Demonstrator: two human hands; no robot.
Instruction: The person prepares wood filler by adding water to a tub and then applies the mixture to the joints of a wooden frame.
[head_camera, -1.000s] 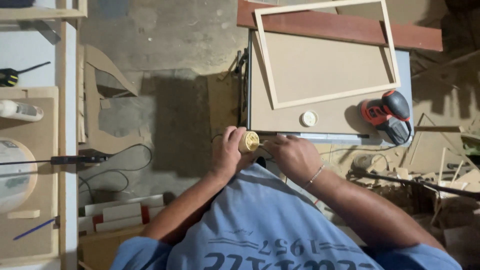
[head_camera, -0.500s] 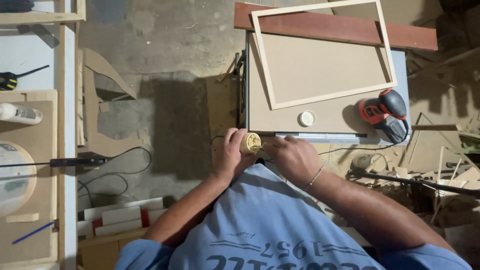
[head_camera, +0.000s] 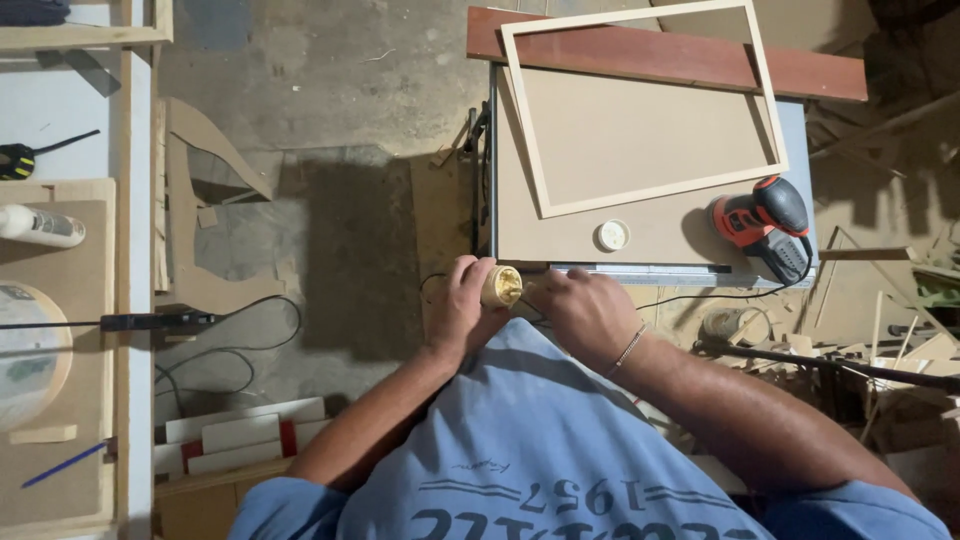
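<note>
My left hand (head_camera: 458, 308) grips a small round jar (head_camera: 502, 286) with its open mouth showing yellowish contents, just in front of my chest at the table's near edge. My right hand (head_camera: 585, 312), with a thin bracelet on the wrist, is curled right beside the jar and its fingertips touch the jar's side. Whether those fingers hold anything is hidden. A small white round lid (head_camera: 611, 235) lies on the brown board (head_camera: 640, 135) a little beyond the jar.
A pale wooden frame (head_camera: 768, 95) rests on the board, over a reddish plank (head_camera: 830, 72). An orange and black sander (head_camera: 760, 222) sits at the right. Wood scraps litter the right floor. A bench at the left carries a tape roll (head_camera: 30, 355) and a white bottle (head_camera: 40, 226).
Both hands stay at the jar with almost no movement. The view has shifted only slightly.
</note>
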